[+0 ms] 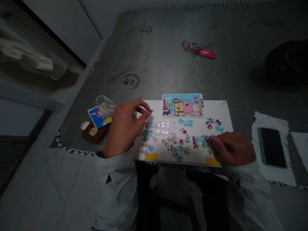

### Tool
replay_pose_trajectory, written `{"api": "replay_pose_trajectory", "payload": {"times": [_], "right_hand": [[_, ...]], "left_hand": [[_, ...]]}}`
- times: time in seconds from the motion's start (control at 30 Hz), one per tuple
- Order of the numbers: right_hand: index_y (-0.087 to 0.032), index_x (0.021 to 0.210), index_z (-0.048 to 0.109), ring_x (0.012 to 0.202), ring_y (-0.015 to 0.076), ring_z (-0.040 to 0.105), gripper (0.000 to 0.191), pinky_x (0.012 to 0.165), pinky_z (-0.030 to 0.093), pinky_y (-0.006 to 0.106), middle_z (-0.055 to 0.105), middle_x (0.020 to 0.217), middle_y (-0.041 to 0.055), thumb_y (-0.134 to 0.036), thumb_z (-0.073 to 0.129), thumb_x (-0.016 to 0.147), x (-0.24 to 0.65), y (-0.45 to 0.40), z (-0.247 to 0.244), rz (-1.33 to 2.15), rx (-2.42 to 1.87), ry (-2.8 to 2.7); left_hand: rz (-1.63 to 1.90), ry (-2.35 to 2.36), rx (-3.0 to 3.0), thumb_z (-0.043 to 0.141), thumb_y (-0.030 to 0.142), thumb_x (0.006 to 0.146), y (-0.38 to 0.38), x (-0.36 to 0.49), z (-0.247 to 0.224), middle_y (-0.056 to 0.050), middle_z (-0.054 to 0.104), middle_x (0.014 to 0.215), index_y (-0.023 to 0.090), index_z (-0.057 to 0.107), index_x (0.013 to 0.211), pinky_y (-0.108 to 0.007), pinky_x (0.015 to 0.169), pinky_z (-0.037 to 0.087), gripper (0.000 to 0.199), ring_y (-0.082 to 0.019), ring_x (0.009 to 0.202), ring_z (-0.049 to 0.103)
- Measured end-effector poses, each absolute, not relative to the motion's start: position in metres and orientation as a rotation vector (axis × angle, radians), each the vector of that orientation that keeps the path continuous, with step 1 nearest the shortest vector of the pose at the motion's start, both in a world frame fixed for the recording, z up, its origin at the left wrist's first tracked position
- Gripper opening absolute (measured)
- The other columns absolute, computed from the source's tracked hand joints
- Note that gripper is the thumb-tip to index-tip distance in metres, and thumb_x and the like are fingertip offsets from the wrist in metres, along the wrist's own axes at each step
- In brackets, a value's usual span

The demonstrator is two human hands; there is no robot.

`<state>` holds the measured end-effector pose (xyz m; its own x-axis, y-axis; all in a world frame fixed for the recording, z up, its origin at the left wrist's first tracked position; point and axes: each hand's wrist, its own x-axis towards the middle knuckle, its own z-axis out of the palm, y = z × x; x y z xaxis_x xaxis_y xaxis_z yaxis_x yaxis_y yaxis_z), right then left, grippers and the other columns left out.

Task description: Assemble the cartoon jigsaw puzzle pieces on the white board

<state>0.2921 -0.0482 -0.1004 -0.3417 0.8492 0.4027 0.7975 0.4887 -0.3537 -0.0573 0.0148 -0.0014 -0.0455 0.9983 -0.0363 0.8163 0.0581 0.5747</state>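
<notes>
My left hand (127,125) pinches a small puzzle piece (150,111) between thumb and fingertips, over the left part of a white board (216,109). My right hand (234,147) rests at the board's right edge, its fingers curled over a joined group of pieces (202,141); whether it grips one is hidden. Several loose puzzle pieces (172,138) lie across the middle and left of the board. A cartoon picture card (183,105) lies flat at the board's back edge. Yellow patches (151,156) mark the front edge.
At the left are a brown case (95,134), a blue and yellow card (99,120) and a clear plastic item (105,104). A phone (273,147) lies on white cloth at the right. A red wrapper (199,50) is farther back; a dark object (286,64) stands back right.
</notes>
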Motion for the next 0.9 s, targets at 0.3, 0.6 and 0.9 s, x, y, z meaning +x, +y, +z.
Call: {"api": "replay_pose_trajectory", "payload": {"times": [0.3, 0.6, 0.9], "right_hand": [[-0.022, 0.075, 0.076, 0.056, 0.0145, 0.063, 0.043, 0.065, 0.043, 0.034, 0.075, 0.067, 0.0013, -0.038, 0.054, 0.108, 0.2918, -0.0484, -0.0988, 0.146, -1.359, -2.193], [-0.024, 0.075, 0.075, 0.059, 0.0147, 0.065, 0.041, 0.065, 0.042, 0.033, 0.076, 0.069, -0.0005, -0.035, 0.054, 0.108, 0.2965, -0.0466, -0.0994, 0.152, -1.357, -2.254], [-0.023, 0.077, 0.075, 0.058, 0.0136, 0.064, 0.044, 0.064, 0.043, 0.032, 0.073, 0.066, -0.0017, -0.035, 0.052, 0.112, 0.2887, -0.0469, -0.0925, 0.051, -1.293, -2.257]], "left_hand": [[0.589, 1.921, 1.822, 0.071, 0.025, 0.092, 0.0162, -0.0581, -0.0053, -0.001, 0.082, 0.098, 0.026, 0.076, 0.099, -0.03, 0.071, 0.05, 0.009, -0.015, 0.065, 0.067], [0.533, 1.954, 1.807, 0.072, 0.022, 0.09, 0.0169, -0.0549, -0.0008, -0.001, 0.082, 0.098, 0.026, 0.074, 0.093, -0.034, 0.077, 0.053, 0.006, -0.018, 0.071, 0.07], [0.495, 1.959, 1.83, 0.069, 0.028, 0.09, 0.0175, -0.0571, -0.0064, -0.003, 0.082, 0.097, 0.027, 0.075, 0.092, -0.038, 0.083, 0.056, 0.007, -0.022, 0.079, 0.071]]}}
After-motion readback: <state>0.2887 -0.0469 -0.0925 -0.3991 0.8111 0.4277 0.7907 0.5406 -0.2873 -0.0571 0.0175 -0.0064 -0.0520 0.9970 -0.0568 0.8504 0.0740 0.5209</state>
